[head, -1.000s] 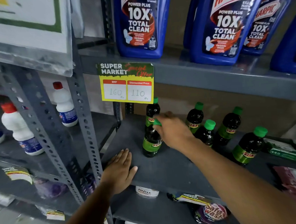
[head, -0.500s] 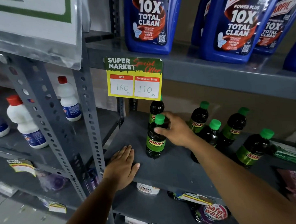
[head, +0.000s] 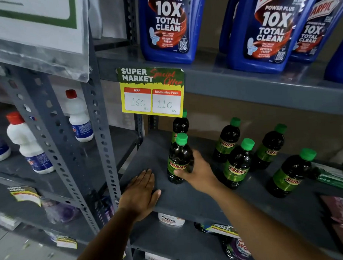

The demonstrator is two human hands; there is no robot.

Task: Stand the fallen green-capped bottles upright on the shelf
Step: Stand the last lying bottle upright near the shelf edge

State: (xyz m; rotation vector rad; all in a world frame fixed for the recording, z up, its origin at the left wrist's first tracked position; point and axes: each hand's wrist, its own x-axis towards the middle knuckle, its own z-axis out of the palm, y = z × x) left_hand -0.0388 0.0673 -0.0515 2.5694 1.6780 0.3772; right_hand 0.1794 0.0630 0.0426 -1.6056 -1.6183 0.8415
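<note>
Grey metal shelf [head: 188, 199], front left: green-capped bottle [head: 179, 158] upright. Right hand [head: 197, 173] wrapped around its lower body from the right. Left hand [head: 141, 191] flat, fingers spread, on shelf just left of bottle, not touching.

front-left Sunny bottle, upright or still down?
Upright. The front-left bottle stands on its base on the shelf, green cap on top, right hand around its lower body.

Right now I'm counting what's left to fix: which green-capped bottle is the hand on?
The front-left bottle, nearest the shelf corner, just ahead of the one under the price tag. The right hand wraps its lower body; the others stand untouched.
</note>
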